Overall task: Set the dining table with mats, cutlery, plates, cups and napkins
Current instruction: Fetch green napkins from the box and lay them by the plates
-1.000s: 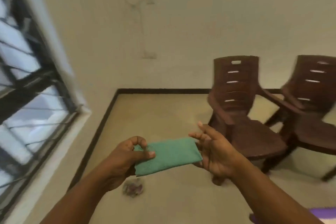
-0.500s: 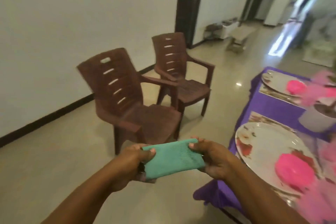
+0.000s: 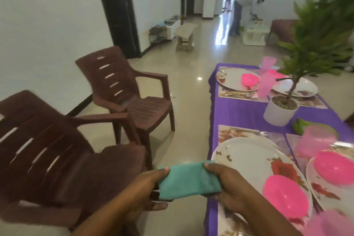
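Note:
A folded teal napkin [image 3: 188,181] is stretched between my hands just left of the table's near corner. My left hand [image 3: 148,189] pinches its left end and my right hand [image 3: 229,188] grips its right end. The table under a purple cloth [image 3: 239,111] carries floral mats, white flowered plates [image 3: 247,156] with pink bowls [image 3: 285,197], pink cups [image 3: 314,141] and a fork [image 3: 249,131] above the near plate. A far setting has a plate [image 3: 229,80] with a pink bowl [image 3: 250,79] and pink cup [image 3: 265,84].
A potted green plant in a white pot [image 3: 278,110] stands mid-table. Two brown plastic armchairs [image 3: 126,92] [image 3: 47,149] sit on the floor to the left. A small stool [image 3: 184,33] and a person [image 3: 237,17] are down the hallway.
My view has swung right from the wall and chairs to the set table. Both hands still carry the teal napkin, now close to the table's near corner.

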